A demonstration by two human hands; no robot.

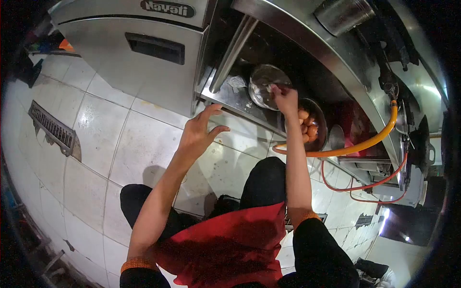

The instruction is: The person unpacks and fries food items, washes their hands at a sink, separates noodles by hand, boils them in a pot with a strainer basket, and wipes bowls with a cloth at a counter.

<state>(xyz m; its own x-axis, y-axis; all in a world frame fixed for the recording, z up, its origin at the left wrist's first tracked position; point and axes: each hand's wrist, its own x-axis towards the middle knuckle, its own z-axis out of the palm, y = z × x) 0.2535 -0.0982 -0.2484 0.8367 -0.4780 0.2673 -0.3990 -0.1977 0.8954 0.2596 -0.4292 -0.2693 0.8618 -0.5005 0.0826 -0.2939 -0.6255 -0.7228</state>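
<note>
My right hand (pixel 286 101) reaches into the low shelf, over a round metal bowl (pixel 256 96). Its fingers are closed together at the bowl's rim; what they hold, if anything, is too small to make out. Some whitish bits show in the bowl. Beside my right wrist, a dark round pan (pixel 322 122) holds several brown eggs (pixel 311 130). My left hand (pixel 198 132) hovers in front of the shelf edge, thumb and fingers apart, with nothing in it. A crumpled whitish piece (pixel 236 82) lies on the shelf, left of the bowl.
A steel cabinet (pixel 163 81) stands at the left of the shelf. An orange hose (pixel 374 144) curves across the shelf front at the right, with a thinner red hose (pixel 331 185) below. A floor drain grate (pixel 53 126) lies in the white tiles (pixel 139 139).
</note>
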